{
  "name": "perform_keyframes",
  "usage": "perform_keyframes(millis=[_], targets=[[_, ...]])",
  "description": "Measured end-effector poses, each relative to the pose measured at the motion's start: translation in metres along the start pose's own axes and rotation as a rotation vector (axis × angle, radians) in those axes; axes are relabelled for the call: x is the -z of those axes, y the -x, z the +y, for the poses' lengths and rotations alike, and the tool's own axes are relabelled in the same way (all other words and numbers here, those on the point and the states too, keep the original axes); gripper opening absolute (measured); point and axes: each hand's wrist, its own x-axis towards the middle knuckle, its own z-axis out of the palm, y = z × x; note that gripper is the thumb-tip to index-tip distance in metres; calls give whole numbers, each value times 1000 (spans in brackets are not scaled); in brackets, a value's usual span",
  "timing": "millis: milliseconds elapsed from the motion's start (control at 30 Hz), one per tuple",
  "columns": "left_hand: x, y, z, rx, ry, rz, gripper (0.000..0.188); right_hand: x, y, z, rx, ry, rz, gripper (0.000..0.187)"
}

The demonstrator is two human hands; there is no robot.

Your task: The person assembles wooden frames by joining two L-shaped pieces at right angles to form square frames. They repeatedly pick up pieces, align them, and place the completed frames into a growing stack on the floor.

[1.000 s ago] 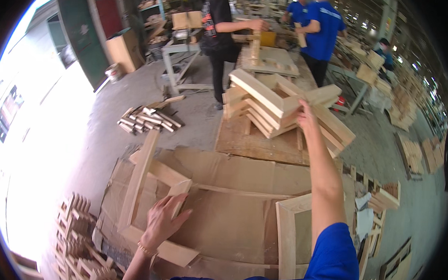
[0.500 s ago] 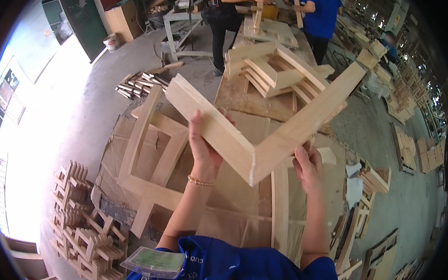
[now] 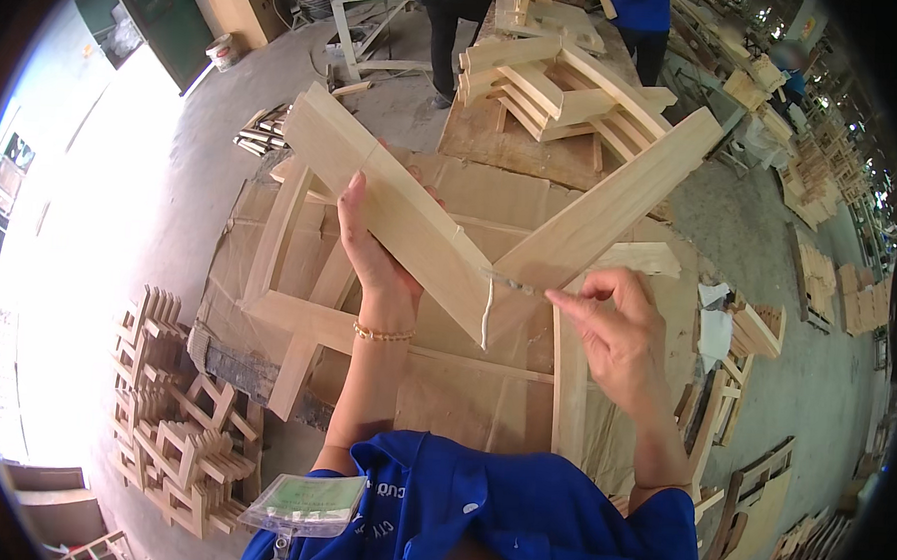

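My left hand (image 3: 380, 252) is closed around the left arm of a V-shaped wooden frame piece (image 3: 612, 202), thumb on its near face. The frame piece is tilted, with its mitred corner pointing toward me. Along that joint runs a bead of white glue (image 3: 487, 315), hanging down like a thread at its lower end. My right hand (image 3: 621, 333) pinches a thin, narrow grey blade (image 3: 516, 283), whose tip meets the upper end of the bead. Below lies a cardboard-covered bench (image 3: 453, 405) with more pale wooden frame parts (image 3: 312, 319).
Stacked wooden frames (image 3: 567, 90) stand on the bench ahead. A pile of frame parts (image 3: 177, 433) rises from the floor at left. Wooden pieces (image 3: 757, 329) and white cloth or paper (image 3: 713, 327) sit at right. Two people (image 3: 640, 23) stand beyond the bench, partly cut off.
My right hand has come away from the frame's right arm to the corner, and the blade now shows at the joint. The frame piece has shifted left in my left hand.
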Motion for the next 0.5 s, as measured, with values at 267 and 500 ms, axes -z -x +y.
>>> perform_keyframes(millis=[267,500], targets=[[9,-3,4,-65,-40,94,57,-1,23,-9,41,-65,-161,34],[50,-20,-10,162,197,-48,54,10,19,77,-544,-1059,409,34]])
